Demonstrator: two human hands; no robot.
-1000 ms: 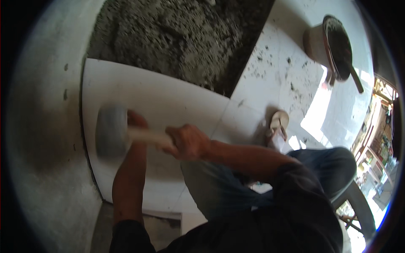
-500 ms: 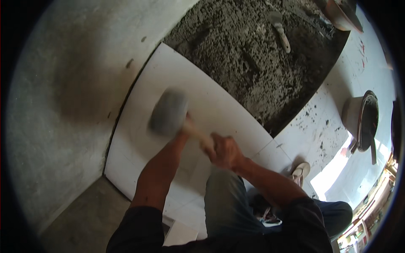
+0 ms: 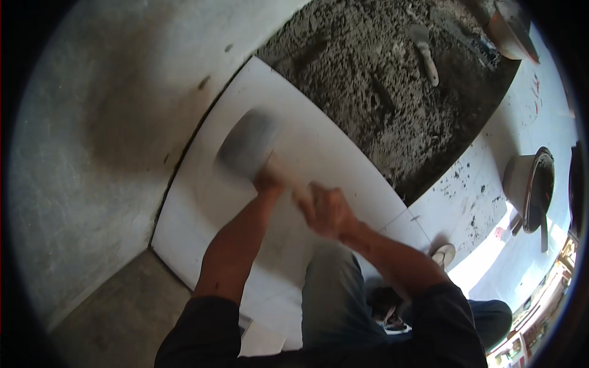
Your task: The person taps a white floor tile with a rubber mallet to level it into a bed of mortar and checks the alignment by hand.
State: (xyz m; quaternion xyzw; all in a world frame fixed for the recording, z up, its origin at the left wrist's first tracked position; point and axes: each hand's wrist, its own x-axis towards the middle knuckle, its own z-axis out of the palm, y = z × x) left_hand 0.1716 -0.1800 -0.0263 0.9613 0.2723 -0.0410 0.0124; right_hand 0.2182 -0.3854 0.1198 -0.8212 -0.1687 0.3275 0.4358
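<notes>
My right hand (image 3: 330,211) is closed around the wooden handle (image 3: 287,176) of a rubber mallet. Its grey head (image 3: 248,146), smeared by motion, hangs over a large white floor tile (image 3: 221,245). Behind the handle, my left hand (image 3: 268,183) reaches toward the tile; the mallet hides most of its fingers, and whether it touches the tile is unclear. Along the tile's far right edge lies a bed of wet grey mortar (image 3: 362,80), with a trowel (image 3: 427,61) resting on it.
A grey plastered wall (image 3: 104,141) rises along the tile's left edge. On the laid tiles at right stands a mortar bucket (image 3: 518,181) with a tool handle hanging out. Another container (image 3: 508,37) sits at the mortar's far right corner. A sandal (image 3: 443,254) shows near my right arm.
The view has shifted a little, so the tile and mortar sit slightly further right. My right hand still grips the mallet, whose blurred head stays above the tile. My left hand remains behind the handle.
</notes>
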